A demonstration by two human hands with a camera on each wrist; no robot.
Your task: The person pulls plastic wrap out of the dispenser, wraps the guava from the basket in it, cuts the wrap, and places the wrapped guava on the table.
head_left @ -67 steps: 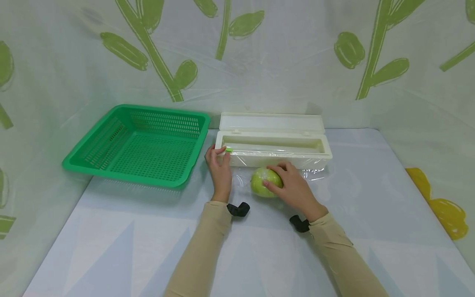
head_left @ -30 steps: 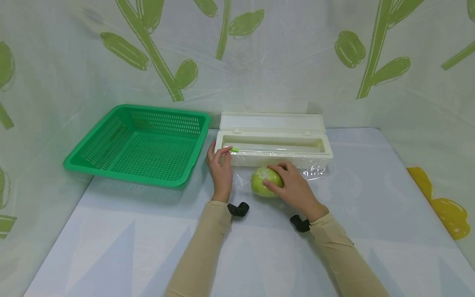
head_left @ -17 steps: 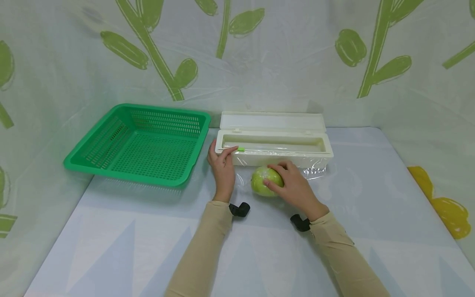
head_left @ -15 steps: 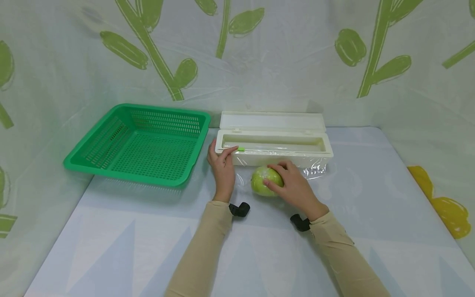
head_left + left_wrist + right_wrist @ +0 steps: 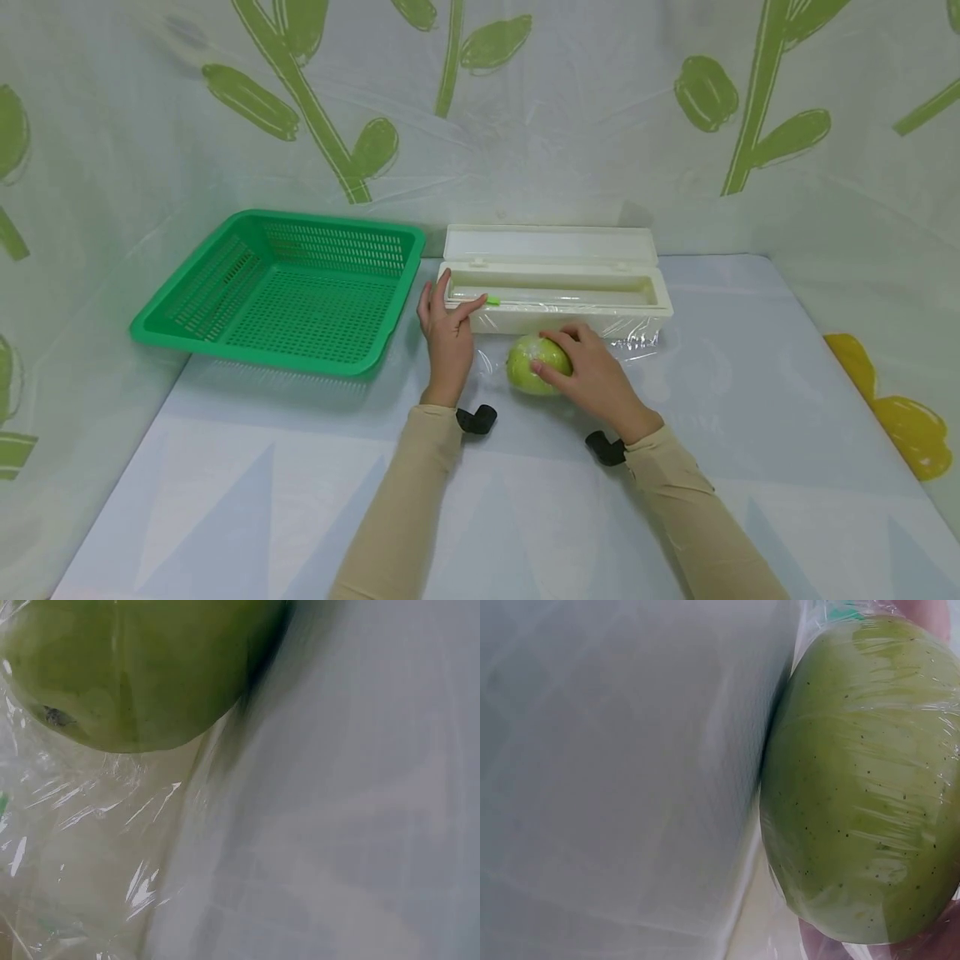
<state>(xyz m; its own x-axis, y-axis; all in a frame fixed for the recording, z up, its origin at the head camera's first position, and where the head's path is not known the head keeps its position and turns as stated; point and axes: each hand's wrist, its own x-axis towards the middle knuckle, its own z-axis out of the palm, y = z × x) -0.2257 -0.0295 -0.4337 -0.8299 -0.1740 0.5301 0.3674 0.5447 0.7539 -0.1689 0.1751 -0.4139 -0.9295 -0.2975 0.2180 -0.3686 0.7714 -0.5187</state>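
My right hand (image 5: pixel 600 383) grips a green fruit (image 5: pixel 534 367), speckled and oval in the right wrist view. Clear plastic wrap (image 5: pixel 900 817) lies tight over its skin. From the fruit the wrap stretches to the front of a long cream dispenser box (image 5: pixel 495 323), whose lid (image 5: pixel 551 246) stands tilted back. My left hand (image 5: pixel 450 342) is at the box's left end, fingers spread. One extended fingertip touches the small bright green slider (image 5: pixel 492 301) on the front rim. Only the fruit's lower side (image 5: pixel 135 712), with a dark spot, and crinkled wrap appear in the left wrist view; the hand is out of frame there.
A green slotted plastic basket (image 5: pixel 375 362) sits to the left of the box on the white-and-blue tablecloth (image 5: pixel 525 525). Leaf-patterned curtain (image 5: pixel 585 108) hangs close behind and at both sides. Black wrist cameras (image 5: pixel 480 419) stick out from both sleeves.
The left hand's fingertip and the green slider have moved rightward along the box's front rim. Its other fingers have spread and reached up. The right hand and fruit have barely moved.
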